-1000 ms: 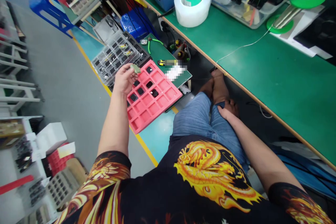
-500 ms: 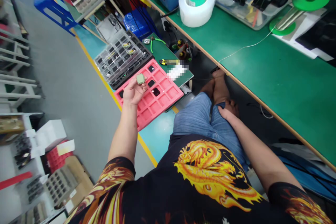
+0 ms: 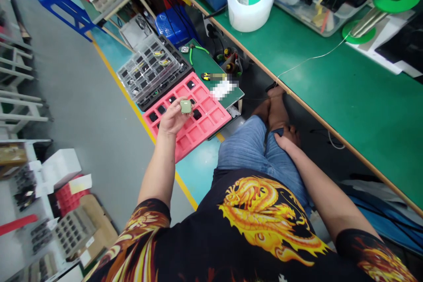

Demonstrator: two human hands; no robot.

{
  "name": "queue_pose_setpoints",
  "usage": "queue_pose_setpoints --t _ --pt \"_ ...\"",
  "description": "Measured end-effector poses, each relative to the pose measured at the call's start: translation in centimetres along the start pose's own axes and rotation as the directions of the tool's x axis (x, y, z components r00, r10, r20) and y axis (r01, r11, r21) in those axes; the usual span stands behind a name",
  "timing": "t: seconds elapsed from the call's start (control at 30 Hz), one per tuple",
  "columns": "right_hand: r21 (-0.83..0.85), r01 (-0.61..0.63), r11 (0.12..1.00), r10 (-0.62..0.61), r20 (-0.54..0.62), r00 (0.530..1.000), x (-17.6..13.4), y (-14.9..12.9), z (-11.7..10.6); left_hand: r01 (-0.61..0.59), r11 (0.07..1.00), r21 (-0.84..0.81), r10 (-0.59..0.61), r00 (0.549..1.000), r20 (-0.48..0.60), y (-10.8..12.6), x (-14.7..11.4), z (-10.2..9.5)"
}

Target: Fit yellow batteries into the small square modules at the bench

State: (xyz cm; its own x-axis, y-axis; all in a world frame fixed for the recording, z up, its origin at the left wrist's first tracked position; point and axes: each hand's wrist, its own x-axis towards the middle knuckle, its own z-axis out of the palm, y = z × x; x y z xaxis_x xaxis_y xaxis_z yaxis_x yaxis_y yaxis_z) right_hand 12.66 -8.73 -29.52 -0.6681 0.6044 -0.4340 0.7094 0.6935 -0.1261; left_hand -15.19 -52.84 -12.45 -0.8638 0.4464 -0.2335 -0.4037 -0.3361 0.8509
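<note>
My left hand [image 3: 173, 118] is closed on a small pale green case [image 3: 186, 106] with rounded corners, gripped by its edges. It is held above a pink foam tray [image 3: 213, 120] of square pockets. Several small black squarish pieces [image 3: 153, 116] sit in some of the pockets, and my hand hides part of the tray. My right hand [image 3: 287, 137] lies over my knee, fingers stretched out and holding nothing.
Beyond the pink tray lies a clear compartment box [image 3: 145, 68] on a black tray. Green-handled pliers [image 3: 194, 52] and a yellow-black cutter [image 3: 206, 76] lie beside them. On the green bench [image 3: 317, 88] stand a white tape roll [image 3: 249, 16] and a wire spool [image 3: 366, 22].
My left hand has moved a little right and down over the tray with the green case, whose flat face now turns more toward me. My right hand has stayed put.
</note>
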Motion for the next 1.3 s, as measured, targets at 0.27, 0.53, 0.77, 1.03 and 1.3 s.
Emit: queue_pose_setpoints --t 0.27,0.53,0.77,1.03,1.3 --pt "-0.002 0.007 1.0 -0.007 -0.014 1.0 0.1 0.1 0.3 0.087 0.995 -0.045 -0.086 0.996 0.021 -0.4 -0.6 2.2" --pt "-0.021 -0.01 1.0 0.01 0.009 1.0 0.3 0.2 0.3 0.173 0.98 -0.097 -0.179 0.982 -0.065 -1.0 -0.1 3.4" --pt "-0.022 0.001 1.0 0.0 0.009 1.0 0.2 0.2 0.2 0.225 0.938 -0.264 -0.27 0.951 -0.149 -1.4 -0.1 4.6" --pt "-0.051 -0.011 0.999 0.013 0.036 0.999 -0.1 -0.3 -0.2 0.26 0.892 -0.37 -0.345 0.92 -0.184 -1.7 0.1 5.3" --pt "-0.028 -0.01 1.0 0.011 0.018 1.0 0.0 -0.2 -0.2 0.305 0.885 -0.352 -0.378 0.912 -0.16 -1.3 -0.1 5.5"
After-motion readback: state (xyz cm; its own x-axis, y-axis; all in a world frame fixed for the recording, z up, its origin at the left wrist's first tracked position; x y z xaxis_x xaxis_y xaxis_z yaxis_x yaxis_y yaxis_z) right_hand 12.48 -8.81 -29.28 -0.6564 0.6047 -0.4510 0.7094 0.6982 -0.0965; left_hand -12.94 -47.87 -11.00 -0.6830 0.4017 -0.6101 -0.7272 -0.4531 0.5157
